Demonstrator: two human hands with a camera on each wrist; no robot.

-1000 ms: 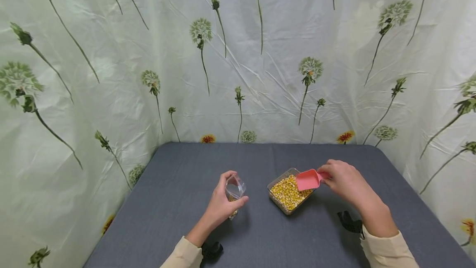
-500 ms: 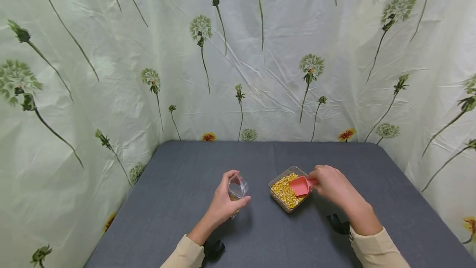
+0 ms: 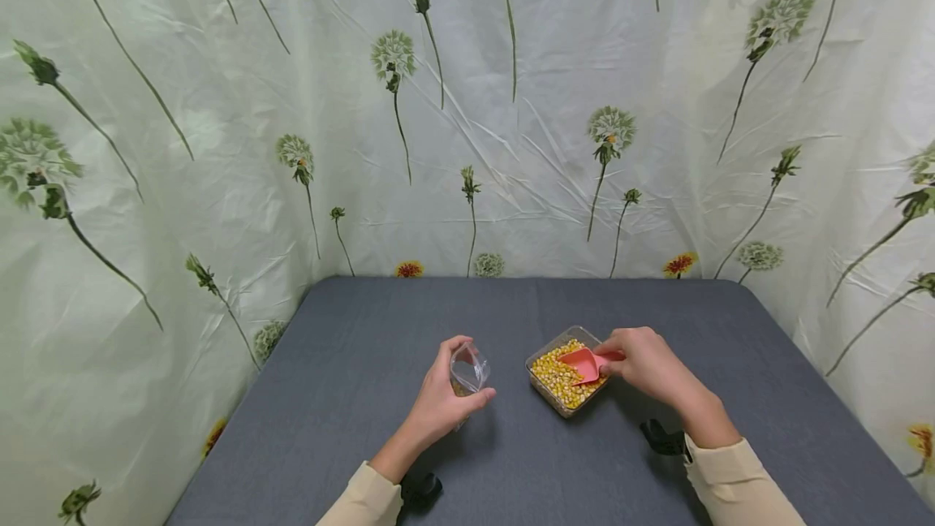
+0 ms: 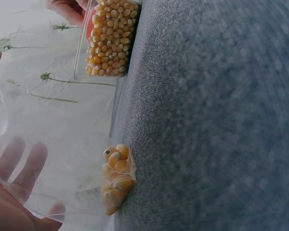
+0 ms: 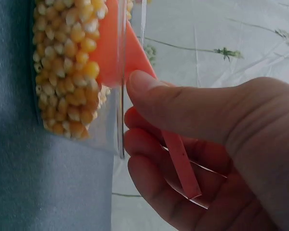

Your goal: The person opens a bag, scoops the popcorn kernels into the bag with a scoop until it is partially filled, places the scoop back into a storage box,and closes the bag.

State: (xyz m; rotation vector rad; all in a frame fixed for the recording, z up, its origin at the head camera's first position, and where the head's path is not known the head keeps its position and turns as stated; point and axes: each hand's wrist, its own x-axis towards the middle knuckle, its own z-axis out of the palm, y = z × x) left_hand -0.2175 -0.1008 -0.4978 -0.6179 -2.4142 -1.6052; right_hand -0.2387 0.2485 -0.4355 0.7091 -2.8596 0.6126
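Note:
My left hand (image 3: 438,404) holds a clear plastic bag (image 3: 467,368) by its open mouth, thumb on one side and fingers on the other. In the left wrist view, a few corn kernels (image 4: 118,166) fill the bag's bottom corner, close to the tabletop. To the right stands a clear rectangular container (image 3: 546,401) full of yellow corn kernels (image 3: 553,376). My right hand (image 3: 650,364) pinches the handle of a pink scoop (image 3: 583,365) between thumb and fingers. The scoop's front is sunk into the corn, and part of its blade shows through the container's wall in the right wrist view.
A dark grey cloth-covered table (image 3: 351,364) lies under everything. Behind and beside it hangs a pale curtain (image 3: 540,104) printed with dandelions. Black straps (image 3: 661,437) sit at both wrists.
My right hand has moved left and lowered the scoop from above the container's right side into the corn, pushing it deeper. My left hand and the bag stay nearly still.

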